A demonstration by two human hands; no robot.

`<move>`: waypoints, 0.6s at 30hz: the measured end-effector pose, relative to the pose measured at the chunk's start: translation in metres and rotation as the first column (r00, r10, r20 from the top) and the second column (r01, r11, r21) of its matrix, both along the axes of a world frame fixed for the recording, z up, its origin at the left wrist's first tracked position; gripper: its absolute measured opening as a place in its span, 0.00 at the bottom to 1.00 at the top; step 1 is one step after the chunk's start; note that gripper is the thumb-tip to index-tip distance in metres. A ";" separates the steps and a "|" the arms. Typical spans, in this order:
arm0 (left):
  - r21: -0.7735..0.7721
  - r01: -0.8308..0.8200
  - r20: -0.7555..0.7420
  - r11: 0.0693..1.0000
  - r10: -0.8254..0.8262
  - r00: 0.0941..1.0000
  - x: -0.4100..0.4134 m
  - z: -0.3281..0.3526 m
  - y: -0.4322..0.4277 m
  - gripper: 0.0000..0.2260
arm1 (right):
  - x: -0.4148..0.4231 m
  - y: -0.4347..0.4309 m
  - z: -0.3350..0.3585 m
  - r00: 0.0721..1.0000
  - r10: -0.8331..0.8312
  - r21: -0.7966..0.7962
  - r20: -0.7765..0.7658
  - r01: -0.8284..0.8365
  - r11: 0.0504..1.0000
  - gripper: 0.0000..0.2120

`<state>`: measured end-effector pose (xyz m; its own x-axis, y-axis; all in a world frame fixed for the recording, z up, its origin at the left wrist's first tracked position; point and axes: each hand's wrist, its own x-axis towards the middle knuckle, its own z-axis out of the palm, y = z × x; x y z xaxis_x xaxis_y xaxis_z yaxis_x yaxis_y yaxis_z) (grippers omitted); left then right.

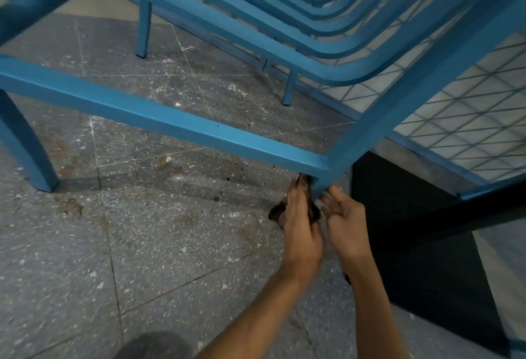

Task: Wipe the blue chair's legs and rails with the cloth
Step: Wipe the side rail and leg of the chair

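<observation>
The dark, crumpled cloth [306, 205] sits at the foot of the near leg [327, 185] of the blue metal chair [370, 119], pressed against the leg just below the joint where a long square-section blue side rail [159, 114] meets it. The cloth is bunched between the two hands, with a loose dark end [277, 213] spilling left onto the floor. The left hand [301, 225] reaches forward with its back turned up, its fingers [296, 190] stretched along the cloth and closed on it against the left face of the leg. The right hand [345, 213] lies just beside it on the other side of the leg, palm turned inward, its fingers [331, 200] curled loosely and partly spread near the leg's bottom; whether they grip the cloth cannot be told through the blur. Both bare forearms run up from the lower edge of the view, close together. No container is in sight. Above, the chair's curved blue seat slats [313, 31] fan across the top of the view, and three other blue legs [143, 28] stand farther off on the grey speckled terrazzo floor [142, 245], which is stained and dusty. To the right, a white tiled wall [469, 119] and a dark block [427, 245] meet the floor.
</observation>
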<state>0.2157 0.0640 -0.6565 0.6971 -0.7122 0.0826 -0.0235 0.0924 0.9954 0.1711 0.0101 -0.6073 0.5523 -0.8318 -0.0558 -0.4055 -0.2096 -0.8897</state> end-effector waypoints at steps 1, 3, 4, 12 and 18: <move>0.033 0.031 -0.019 0.999 -0.031 0.999 0.002 -0.011 -0.001 0.32 | 0.000 0.002 0.001 1.000 0.008 0.022 0.008 -0.009 1.000 0.29; 0.174 0.145 -0.118 0.974 -0.126 0.985 0.011 -0.023 0.000 0.34 | 0.001 0.002 0.002 1.000 0.025 0.031 0.006 -0.025 0.999 0.32; 0.232 0.207 -0.176 0.950 -0.169 0.970 0.015 -0.025 0.000 0.33 | 0.000 0.001 0.002 1.000 0.023 0.034 -0.003 -0.023 0.999 0.33; 0.229 0.221 -0.338 0.948 -0.135 0.931 0.016 0.035 0.007 0.27 | -0.012 0.003 0.006 0.996 -0.017 0.329 -0.085 0.044 0.943 0.20; 0.212 0.289 -0.539 0.934 -0.135 0.832 0.003 0.094 0.027 0.20 | -0.023 0.025 0.018 0.986 -0.125 0.657 0.113 0.020 0.754 0.19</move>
<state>0.2183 0.0907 -0.5623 0.4134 -0.7862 -0.4593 0.4795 -0.2408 0.8438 0.1485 0.0348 -0.5888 0.5370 -0.6600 -0.5254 -0.2546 0.4669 -0.8469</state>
